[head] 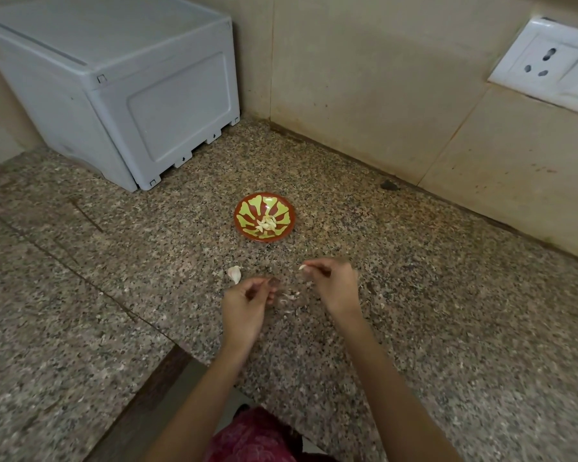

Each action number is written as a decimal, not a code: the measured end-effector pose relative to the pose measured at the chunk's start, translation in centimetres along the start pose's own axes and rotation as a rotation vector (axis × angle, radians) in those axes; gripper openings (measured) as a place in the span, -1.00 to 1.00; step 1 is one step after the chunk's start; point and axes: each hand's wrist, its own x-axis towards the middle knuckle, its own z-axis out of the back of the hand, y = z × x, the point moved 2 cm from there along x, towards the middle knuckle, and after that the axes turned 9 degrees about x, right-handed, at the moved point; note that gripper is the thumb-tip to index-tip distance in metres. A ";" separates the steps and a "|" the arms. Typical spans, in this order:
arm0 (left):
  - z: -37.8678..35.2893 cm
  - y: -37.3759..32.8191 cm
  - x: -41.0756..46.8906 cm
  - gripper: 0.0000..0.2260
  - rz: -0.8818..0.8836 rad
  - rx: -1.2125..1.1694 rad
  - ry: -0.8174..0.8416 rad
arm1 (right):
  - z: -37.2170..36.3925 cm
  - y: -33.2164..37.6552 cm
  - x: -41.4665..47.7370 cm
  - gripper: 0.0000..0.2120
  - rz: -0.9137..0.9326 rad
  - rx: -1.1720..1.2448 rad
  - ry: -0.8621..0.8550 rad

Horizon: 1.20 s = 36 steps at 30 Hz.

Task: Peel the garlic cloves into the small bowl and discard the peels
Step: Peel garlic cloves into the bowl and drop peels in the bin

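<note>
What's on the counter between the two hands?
In the head view, small peels lie on the counter between the left hand and the right hand.

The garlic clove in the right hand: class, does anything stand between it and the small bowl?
Nothing visible does. Only bare countertop lies between the garlic clove in the right hand and the small bowl.

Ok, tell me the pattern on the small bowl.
The small bowl is reddish-brown with light green petal-like shapes radiating from its centre, seen in the head view.
</note>
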 end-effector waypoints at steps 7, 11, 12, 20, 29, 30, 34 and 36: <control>2.5 1.3 -1.4 -0.84 -0.095 0.176 -0.079 | -0.1 -0.5 -0.6 -0.66 0.117 -0.189 0.035; 3.0 1.3 -2.2 -0.79 -0.127 0.155 -0.102 | -1.5 -0.4 -4.3 -0.64 0.284 -0.286 0.212; 3.0 1.3 -2.3 -0.79 -0.136 0.162 -0.102 | -2.0 -0.5 -5.1 -0.61 0.315 -0.323 0.251; 2.5 1.8 -3.0 -0.79 -0.129 0.192 -0.090 | -4.1 -1.5 -8.5 -0.25 0.478 -0.592 0.265; 2.7 1.8 -3.7 -0.79 -0.109 0.182 -0.082 | -2.8 -1.2 -9.2 -0.42 0.565 -0.552 0.252; 2.8 1.9 -3.8 -0.79 -0.101 0.176 -0.083 | -2.8 -1.2 -9.2 -0.44 0.588 -0.573 0.251; 3.2 2.1 -4.8 -0.79 -0.082 0.150 -0.106 | -1.7 -0.4 -7.6 -0.63 0.416 -0.475 0.241; 3.3 2.1 -5.3 -0.80 -0.065 0.115 -0.118 | 0.1 0.6 -6.1 -0.77 0.098 -0.142 0.144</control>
